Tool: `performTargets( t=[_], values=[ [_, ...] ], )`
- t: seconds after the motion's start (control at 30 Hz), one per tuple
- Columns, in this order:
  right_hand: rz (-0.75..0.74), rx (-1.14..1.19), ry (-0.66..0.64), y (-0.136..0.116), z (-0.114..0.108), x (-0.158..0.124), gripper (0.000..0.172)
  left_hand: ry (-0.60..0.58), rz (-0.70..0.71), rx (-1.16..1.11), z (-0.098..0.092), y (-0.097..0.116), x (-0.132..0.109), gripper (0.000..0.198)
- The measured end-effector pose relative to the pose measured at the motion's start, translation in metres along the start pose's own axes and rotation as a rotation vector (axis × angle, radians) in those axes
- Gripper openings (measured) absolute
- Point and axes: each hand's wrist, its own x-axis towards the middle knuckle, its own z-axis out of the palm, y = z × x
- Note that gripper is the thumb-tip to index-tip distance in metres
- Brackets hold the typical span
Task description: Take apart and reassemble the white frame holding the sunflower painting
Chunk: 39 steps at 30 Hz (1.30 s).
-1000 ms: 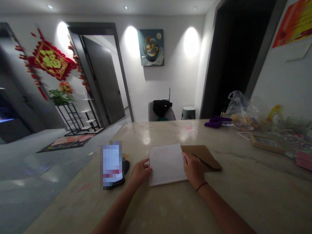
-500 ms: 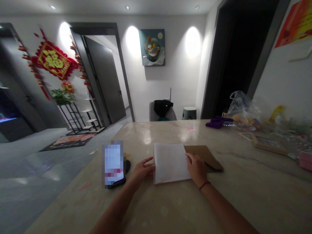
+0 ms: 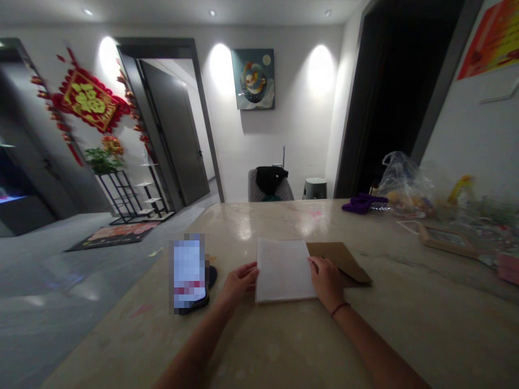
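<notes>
A nearly square white paper sheet (image 3: 281, 270) lies on the beige marble bench (image 3: 405, 324), squarely between our left hand (image 3: 242, 282) and right hand (image 3: 326, 282), equally near, fingers lightly curled against opposite edges; a brown kraft envelope (image 3: 344, 257) lies just right.

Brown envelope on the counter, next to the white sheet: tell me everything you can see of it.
The brown kraft-paper envelope lies flat on the pale, polished stone-look counter. It looks matte and unprinted, and narrows to a pointed corner at its far right. Its left side meets the white sheet, which seems to lie over it. The right hand covers its near-left part. Whether it is sealed or holds anything cannot be told.
</notes>
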Motion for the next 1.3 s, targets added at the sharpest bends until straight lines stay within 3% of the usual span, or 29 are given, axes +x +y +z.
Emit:
performTargets(
  t=[0.13, 0.47, 0.6, 0.73, 0.87, 0.97, 1.13, 1.23, 1.3],
  values=[
    [-0.017, 0.01, -0.004, -0.002, 0.0, -0.001, 0.028, 0.04, 0.081, 0.149, 0.002, -0.003, 0.0, 0.028],
    [-0.069, 0.115, -0.025, -0.013, 0.004, -0.005, 0.026, 0.317, 0.229, 0.572, -0.007, -0.009, 0.01, 0.024],
    [-0.082, 0.081, -0.029, -0.014, 0.005, -0.005, 0.026, 0.32, 0.196, 0.829, -0.008, -0.01, 0.01, 0.022],
    [-0.117, 0.072, -0.038, -0.017, 0.001, -0.004, 0.024, 0.322, 0.201, 0.939, -0.008, -0.007, 0.006, 0.022],
    [-0.233, 0.108, -0.066, -0.029, -0.005, -0.01, 0.022, 0.322, 0.19, 0.869, -0.007, -0.004, 0.004, 0.023],
    [-0.341, 0.163, -0.136, -0.04, -0.007, -0.018, 0.024, 0.281, 0.164, 0.679, -0.006, -0.003, 0.005, 0.021],
    [-0.467, 0.276, -0.265, -0.049, -0.011, -0.026, 0.046, 0.234, 0.141, 0.302, -0.007, -0.001, 0.006, 0.019],
    [-0.469, 0.281, -0.252, -0.048, -0.014, -0.025, 0.054, 0.241, 0.118, 0.132, -0.008, 0.001, 0.005, 0.022],
    [-0.458, 0.251, -0.207, -0.046, -0.016, -0.023, 0.048, 0.251, 0.107, 0.04, -0.008, 0.003, 0.003, 0.026]
  ],
)
